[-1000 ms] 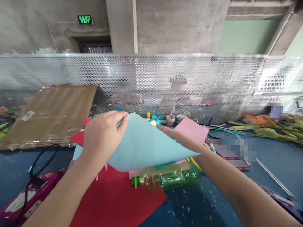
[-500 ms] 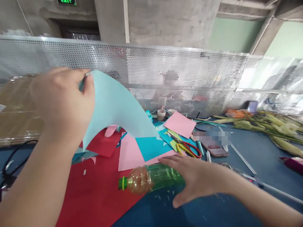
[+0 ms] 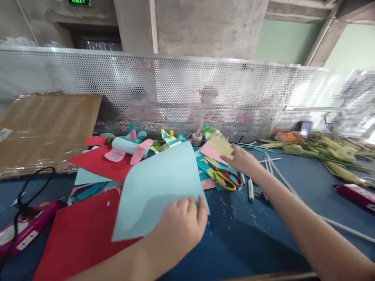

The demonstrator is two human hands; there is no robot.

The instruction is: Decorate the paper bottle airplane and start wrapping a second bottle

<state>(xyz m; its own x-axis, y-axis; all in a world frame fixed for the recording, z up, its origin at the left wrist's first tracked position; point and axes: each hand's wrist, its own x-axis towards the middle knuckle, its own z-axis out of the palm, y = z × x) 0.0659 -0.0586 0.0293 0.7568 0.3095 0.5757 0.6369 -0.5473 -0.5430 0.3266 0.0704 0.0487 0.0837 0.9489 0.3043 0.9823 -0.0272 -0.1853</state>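
A light blue sheet of paper (image 3: 158,175) curves up over the near middle of the table. My left hand (image 3: 184,220) is closed at its near right corner, fingers curled and the grip partly hidden. Farther back, my right hand (image 3: 244,160) holds the base end of a clear plastic bottle (image 3: 215,134) with a green cap, which lies over the paper scraps and points away to the left. Red paper (image 3: 79,230) lies partly under the blue sheet. Scissors (image 3: 225,179) with red and yellow handles rest just in front of my right hand.
A perforated metal screen (image 3: 175,89) runs along the back, with people behind it. Cardboard (image 3: 49,132) leans at the left. Magenta glue guns (image 3: 356,195) lie at both sides, one with a black cord. Corn husks (image 3: 322,152), white sticks and a marker (image 3: 250,189) lie at right.
My left hand has brought the blue sheet down and right, from raised to low over the table. My right hand has carried the bottle from the front to the back.
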